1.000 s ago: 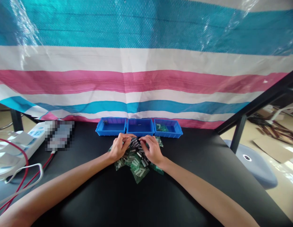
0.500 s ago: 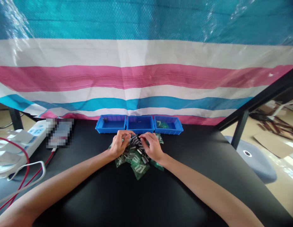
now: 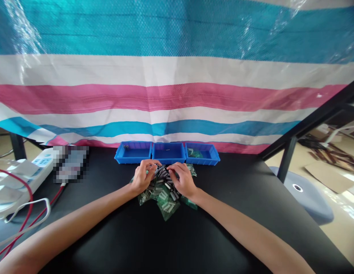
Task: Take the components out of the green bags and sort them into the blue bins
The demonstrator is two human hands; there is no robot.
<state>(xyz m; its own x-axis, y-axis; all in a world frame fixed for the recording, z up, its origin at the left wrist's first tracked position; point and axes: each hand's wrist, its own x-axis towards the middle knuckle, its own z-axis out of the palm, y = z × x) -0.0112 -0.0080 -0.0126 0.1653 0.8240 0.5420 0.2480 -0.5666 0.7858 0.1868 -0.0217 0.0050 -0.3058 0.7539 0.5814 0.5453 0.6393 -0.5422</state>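
Note:
A heap of small green circuit boards with dark and silver parts (image 3: 165,194) lies on the black table (image 3: 177,243), just in front of three blue bins. My left hand (image 3: 142,178) rests on the heap's left side with its fingers curled and pinched on something small that I cannot make out. My right hand (image 3: 183,179) covers the heap's right side, fingers bent down onto the pieces. The two hands almost touch above the heap. What the right fingers hold, if anything, is hidden.
The left blue bin (image 3: 133,153), middle blue bin (image 3: 169,153) and right blue bin (image 3: 201,154) stand in a row against a striped tarp (image 3: 177,95). A white power strip (image 3: 37,167) and red cables (image 3: 28,213) lie at the left. A black frame leg (image 3: 288,156) stands at the right.
Both hands stay on the heap with only slight finger movement. The view has shifted a little up and down.

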